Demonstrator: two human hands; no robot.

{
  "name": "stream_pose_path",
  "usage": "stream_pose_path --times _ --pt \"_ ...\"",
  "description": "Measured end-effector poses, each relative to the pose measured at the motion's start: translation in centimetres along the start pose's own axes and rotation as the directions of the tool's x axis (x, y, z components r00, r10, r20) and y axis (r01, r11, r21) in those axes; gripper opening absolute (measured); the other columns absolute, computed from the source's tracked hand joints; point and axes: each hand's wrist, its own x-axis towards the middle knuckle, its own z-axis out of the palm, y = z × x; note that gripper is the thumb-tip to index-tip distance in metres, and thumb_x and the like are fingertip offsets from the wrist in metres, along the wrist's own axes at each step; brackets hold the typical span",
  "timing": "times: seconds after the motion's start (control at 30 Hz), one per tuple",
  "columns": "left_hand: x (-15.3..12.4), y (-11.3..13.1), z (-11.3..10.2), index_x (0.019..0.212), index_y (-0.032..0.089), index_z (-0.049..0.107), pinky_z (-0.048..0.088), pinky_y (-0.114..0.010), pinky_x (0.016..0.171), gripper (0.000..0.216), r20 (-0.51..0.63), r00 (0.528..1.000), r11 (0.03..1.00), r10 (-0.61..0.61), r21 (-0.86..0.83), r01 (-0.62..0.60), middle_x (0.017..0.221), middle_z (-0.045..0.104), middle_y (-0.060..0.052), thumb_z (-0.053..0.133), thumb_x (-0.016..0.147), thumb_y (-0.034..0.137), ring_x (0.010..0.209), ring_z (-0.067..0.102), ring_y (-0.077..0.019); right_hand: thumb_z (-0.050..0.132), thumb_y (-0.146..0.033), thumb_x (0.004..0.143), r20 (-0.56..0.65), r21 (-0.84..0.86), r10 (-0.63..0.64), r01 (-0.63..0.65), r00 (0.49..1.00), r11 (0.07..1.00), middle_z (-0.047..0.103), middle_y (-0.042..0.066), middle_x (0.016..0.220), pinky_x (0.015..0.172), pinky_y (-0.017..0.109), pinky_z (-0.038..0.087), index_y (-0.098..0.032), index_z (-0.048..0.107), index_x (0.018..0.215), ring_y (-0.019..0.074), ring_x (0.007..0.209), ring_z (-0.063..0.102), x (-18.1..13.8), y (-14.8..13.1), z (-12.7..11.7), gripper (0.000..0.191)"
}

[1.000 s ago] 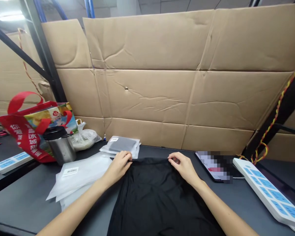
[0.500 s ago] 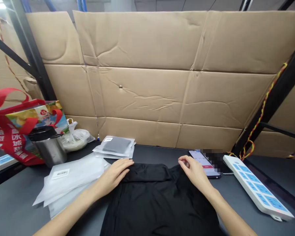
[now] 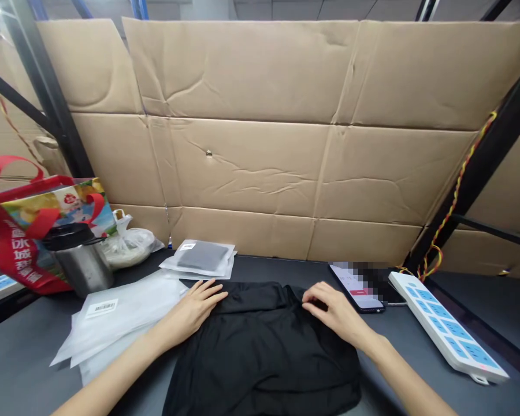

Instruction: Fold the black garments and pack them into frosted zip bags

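A black garment (image 3: 264, 346) of thin, wrinkled cloth lies in front of me, with a folded band along its far edge. Fingers apart, my left hand (image 3: 199, 306) rests flat on the garment's far left corner. At the far right side my right hand (image 3: 329, 306) pinches the cloth between thumb and fingers, and the band is bunched there. The garment's near end runs out of view at the bottom. Beside my left forearm lie several frosted plastic bags (image 3: 125, 306) with a barcode label on top.
Behind them sits a smaller packed bag (image 3: 203, 257). At left stand a steel thermos (image 3: 84, 260), a red shopping bag (image 3: 26, 242) and a tied plastic bag (image 3: 132, 245). A phone (image 3: 357, 289) and a power strip (image 3: 448, 329) lie at right. Cardboard (image 3: 251, 133) walls the back.
My right hand has moved inward and slightly nearer, drawing the garment's right side in. My left hand's fingers have spread on the cloth. The view has shifted slightly.
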Motion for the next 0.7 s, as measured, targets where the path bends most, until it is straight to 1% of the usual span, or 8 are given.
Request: stream_pose_path --times 0.1,0.17,0.2,0.27,0.33,0.43,0.53,0.7 --pt "-0.5 3.3 -2.3 0.108 0.023 0.063 0.038 -0.041 0.101 0.023 0.013 0.998 0.990 -0.064 -0.123 0.065 0.117 0.062 -0.006 0.044 0.095 0.027 0.118 0.048 -0.0257 0.052 -0.040 0.089 0.168 -0.004 0.056 -0.056 0.984 0.998 0.064 0.001 0.092 0.083 0.033 0.044 -0.026 0.060 0.089 0.0204 0.090 0.058 -1.4 -1.2 -0.8 0.016" --pt "-1.3 6.0 -4.2 0.087 0.022 0.061 0.045 -0.031 0.084 0.019 0.187 0.979 0.959 -0.082 -0.252 0.129 0.096 0.062 -0.002 0.050 0.092 0.037 0.094 0.056 -0.0204 0.059 -0.044 0.084 0.226 0.018 0.140 -0.148 0.964 0.989 0.063 0.001 0.100 0.084 0.031 0.043 -0.026 0.056 0.098 0.0200 0.093 0.057 -2.4 -2.2 -2.0 0.023" --pt "-1.8 7.2 -5.1 0.083 0.022 0.059 0.045 -0.028 0.078 0.020 0.297 0.953 0.939 -0.064 -0.306 0.158 0.092 0.060 0.000 0.057 0.087 0.042 0.090 0.056 -0.0193 0.064 -0.046 0.079 0.280 0.025 0.173 -0.187 0.944 0.982 0.063 0.000 0.102 0.083 0.030 0.043 -0.027 0.054 0.101 0.0202 0.093 0.057 -3.0 -2.7 -2.7 0.031" --pt "-2.9 9.1 -6.4 0.082 0.023 0.056 0.043 -0.025 0.073 0.025 0.468 0.883 0.915 -0.029 -0.343 0.212 0.091 0.057 0.002 0.071 0.074 0.042 0.090 0.054 -0.0202 0.077 -0.045 0.064 0.425 0.020 0.203 -0.233 0.882 0.972 0.062 -0.001 0.105 0.081 0.028 0.044 -0.028 0.051 0.102 0.0221 0.096 0.057 -4.2 -3.6 -3.8 0.049" --pt "-3.9 10.2 -7.0 0.084 0.023 0.056 0.041 -0.025 0.075 0.026 0.551 0.833 0.910 -0.050 -0.318 0.265 0.094 0.055 0.002 0.074 0.066 0.030 0.094 0.052 -0.0220 0.082 -0.037 0.056 0.533 0.010 0.204 -0.247 0.821 0.969 0.059 0.001 0.118 0.087 0.029 0.043 -0.027 0.054 0.096 0.0262 0.112 0.052 -5.3 -4.0 -4.3 0.050" --pt "-4.7 10.3 -7.3 0.085 0.024 0.056 0.038 -0.025 0.080 0.024 0.581 0.809 0.892 -0.092 -0.313 0.326 0.098 0.054 0.002 0.063 0.065 0.012 0.098 0.050 -0.0207 0.073 -0.027 0.065 0.569 -0.001 0.231 -0.280 0.789 0.960 0.043 0.001 0.143 0.104 0.033 0.031 -0.026 0.059 0.085 0.0270 0.137 0.029 -6.3 -3.9 -4.0 0.024" --pt "-4.6 9.2 -7.5 0.086 0.026 0.059 0.037 -0.023 0.084 0.025 0.602 0.797 0.851 -0.047 -0.394 0.348 0.100 0.055 0.004 0.060 0.068 0.010 0.099 0.051 -0.0186 0.064 -0.027 0.075 0.559 0.004 0.252 -0.307 0.790 0.952 0.039 0.000 0.147 0.108 0.035 0.025 -0.026 0.063 0.079 0.0239 0.139 0.027 -6.4 -3.4 -3.7 0.004" --pt "-4.1 6.6 -7.3 0.090 0.027 0.066 0.037 -0.022 0.083 0.011 0.578 0.816 0.810 0.023 -0.490 0.324 0.097 0.063 0.004 0.066 0.079 0.030 0.093 0.054 -0.0191 0.067 -0.029 0.073 0.542 0.024 0.256 -0.320 0.801 0.947 0.043 0.002 0.145 0.108 0.034 0.028 -0.027 0.065 0.085 0.0243 0.136 0.034 -5.8 -3.5 -4.0 0.013"
